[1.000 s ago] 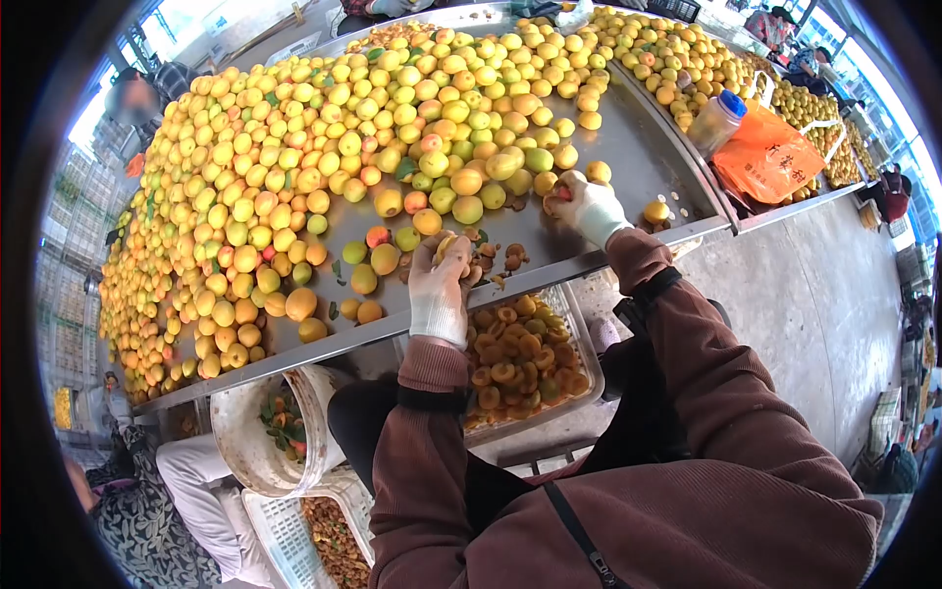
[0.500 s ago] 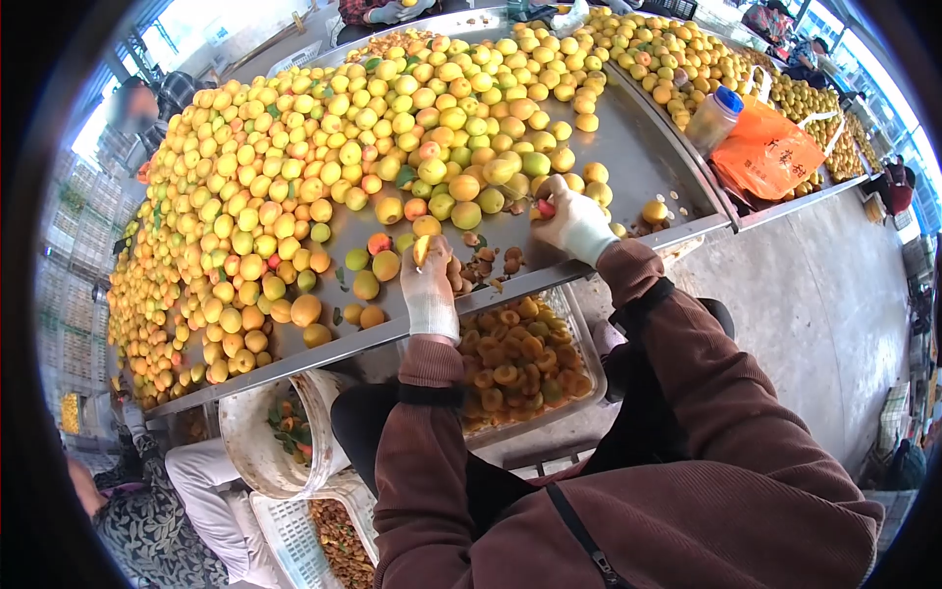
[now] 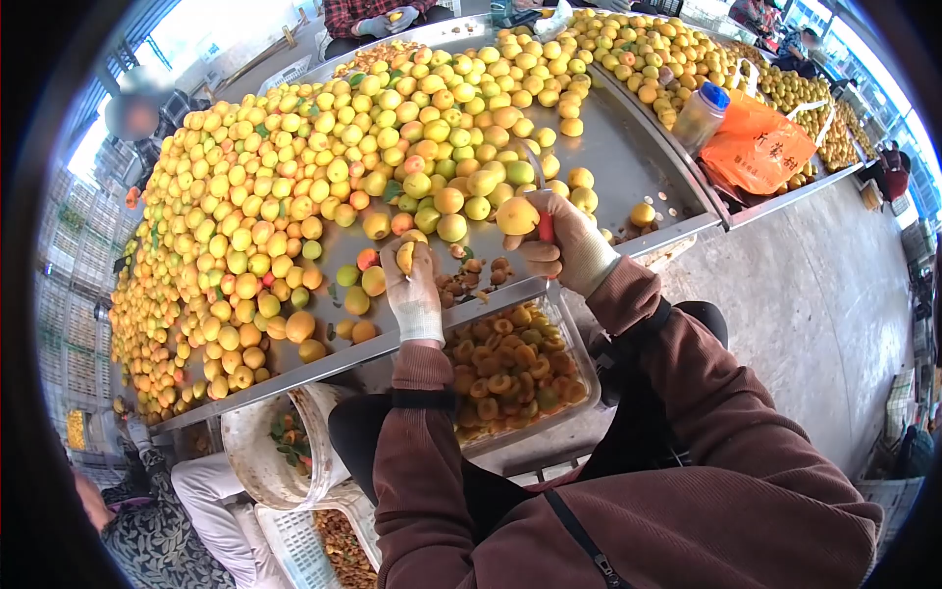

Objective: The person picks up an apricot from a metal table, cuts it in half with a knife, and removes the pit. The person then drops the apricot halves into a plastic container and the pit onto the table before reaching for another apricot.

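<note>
My left hand (image 3: 416,289), in a whitish glove, is closed on a cut apricot piece (image 3: 405,258) at the table's near edge. A second yellow fruit shows just behind its fingertips. To the right, my gloved right hand (image 3: 569,236) grips a red-handled knife (image 3: 546,227), whose thin curved blade points up and away. The same hand pinches an apricot (image 3: 517,216) between thumb and fingers. Pits and scraps (image 3: 469,281) lie on the metal between my hands. Under the table edge, a clear tub (image 3: 592,393) holds many pitted apricot halves (image 3: 510,358).
Apricots (image 3: 285,187) are heaped across the metal table (image 3: 628,137). An orange bag (image 3: 760,147) and a blue-lidded jar (image 3: 701,118) stand at the right. A white bucket (image 3: 260,456) and white basket (image 3: 294,550) sit lower left. Other people sit around the table.
My right hand has lifted off the table and turned, and an apricot and the knife blade now show in it. My left hand has shifted slightly left, still holding its fruit.
</note>
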`<move>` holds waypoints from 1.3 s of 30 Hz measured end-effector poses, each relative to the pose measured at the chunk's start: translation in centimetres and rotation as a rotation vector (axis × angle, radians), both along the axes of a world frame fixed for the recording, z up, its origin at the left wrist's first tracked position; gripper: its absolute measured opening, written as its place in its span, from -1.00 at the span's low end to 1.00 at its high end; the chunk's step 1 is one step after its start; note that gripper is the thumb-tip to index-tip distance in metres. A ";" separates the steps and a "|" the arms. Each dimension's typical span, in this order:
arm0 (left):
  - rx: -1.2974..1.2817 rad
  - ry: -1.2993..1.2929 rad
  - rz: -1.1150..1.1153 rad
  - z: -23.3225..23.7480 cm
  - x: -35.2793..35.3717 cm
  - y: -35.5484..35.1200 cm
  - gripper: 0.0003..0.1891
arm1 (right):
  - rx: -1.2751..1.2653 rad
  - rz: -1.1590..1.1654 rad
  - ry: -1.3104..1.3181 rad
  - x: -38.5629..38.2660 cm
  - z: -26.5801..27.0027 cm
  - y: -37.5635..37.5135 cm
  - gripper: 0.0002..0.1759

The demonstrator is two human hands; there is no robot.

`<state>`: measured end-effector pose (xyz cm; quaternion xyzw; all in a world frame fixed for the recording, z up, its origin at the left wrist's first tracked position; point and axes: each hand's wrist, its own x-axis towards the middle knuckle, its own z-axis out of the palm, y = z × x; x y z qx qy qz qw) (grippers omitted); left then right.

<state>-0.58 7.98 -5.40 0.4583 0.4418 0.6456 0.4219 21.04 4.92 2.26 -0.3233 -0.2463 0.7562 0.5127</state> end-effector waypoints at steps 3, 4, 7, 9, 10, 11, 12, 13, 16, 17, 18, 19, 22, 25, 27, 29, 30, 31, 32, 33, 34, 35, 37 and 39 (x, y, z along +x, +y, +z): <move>0.080 -0.024 -0.002 0.9 0.4 -0.1 -0.84 | -0.023 0.036 0.113 -0.3 -0.2 -0.2 -0.54; 0.079 -0.023 -0.003 0.5 0.3 0.1 -0.84 | -0.036 0.043 0.140 -0.5 -0.2 -0.3 -0.51; 0.109 0.033 0.061 0.6 -0.1 0.3 -0.90 | 0.007 0.108 0.203 -0.6 -1.0 -0.5 -0.45; -0.058 -0.165 -0.158 1.8 -0.4 -0.6 -0.86 | 0.014 0.150 0.213 -0.4 -1.4 -0.4 -0.45; -0.058 -0.165 -0.159 2.1 -0.5 -1.1 -0.86 | 0.019 0.188 0.224 -0.4 -1.3 -0.4 -0.44; -0.085 -0.104 -0.354 2.4 -0.7 -1.8 -0.82 | 0.020 0.187 0.223 -0.5 -1.2 -0.5 -0.44; -0.114 -0.041 -0.548 2.8 -0.9 -2.6 -0.78 | -0.005 0.181 0.239 -0.5 -1.0 -0.5 -0.42; 0.050 0.378 -0.526 3.6 -0.7 -3.8 -0.65 | -0.030 0.175 0.255 -0.7 -0.9 -0.6 -0.39; 0.109 0.641 -0.533 4.8 -0.6 -5.8 -0.50 | 0.077 0.335 0.353 -0.8 -1.2 -0.4 -0.38; -0.046 0.557 -0.558 4.2 -1.0 -5.7 -0.45 | 0.071 0.342 0.352 -1.2 -0.9 -0.6 -0.38; -0.200 0.469 -0.577 3.9 -1.4 -5.6 -0.41 | -0.005 0.262 0.331 -1.6 -0.5 -0.9 -0.37; -0.206 0.465 -0.566 4.1 -1.3 -5.8 -0.41 | -0.078 0.184 0.310 -2.2 0.0 -1.1 -0.37; -0.061 0.072 -0.654 4.8 -1.1 -5.8 -0.37 | -0.061 0.292 0.306 -3.6 -1.2 -1.3 -0.38; -0.104 -0.161 -0.673 7.7 0.0 -7.2 -0.39 | -0.138 0.379 0.264 -5.2 -1.7 -2.0 -0.38; -0.013 0.163 -0.543 5.6 -0.7 -6.2 -0.42 | -0.070 0.178 -0.020 -6.6 -0.6 -3.4 -0.38; -0.123 -0.167 -0.581 6.0 -0.9 -6.1 -0.48 | 0.037 0.127 -0.152 -7.1 0.6 -4.2 -0.38; -0.145 -0.208 -0.498 6.4 -1.3 -6.3 -0.50 | 0.141 0.071 -0.282 -7.2 1.1 -4.3 -0.38; -0.138 -0.198 -0.499 6.8 -1.5 -6.2 -0.50 | 0.151 0.069 -0.275 -7.1 1.3 -4.2 -0.38; -0.202 -0.436 -0.535 7.2 -1.8 -6.2 -0.48 | 0.221 0.070 -0.297 -6.8 1.5 -4.2 -0.38; -0.268 -0.674 -0.569 7.4 -2.0 -6.3 -0.47 | 0.289 0.068 -0.319 -6.7 1.7 -4.2 -0.38; -0.072 -0.231 -0.491 7.0 -2.0 -6.2 -0.47 | 0.308 0.084 -0.374 -6.7 2.9 -4.6 -0.37; -0.069 -0.220 -0.496 6.8 -2.3 -6.4 -0.47 | 0.313 0.077 -0.365 -6.7 3.2 -4.7 -0.37; -0.104 -0.183 -0.472 7.1 -2.5 -6.6 -0.50 | 0.349 0.117 -0.511 -6.7 3.3 -5.1 -0.37; -0.149 -0.780 -0.667 6.3 -3.1 -5.9 -0.47 | 0.365 0.157 -0.528 -6.5 2.1 -5.2 -0.39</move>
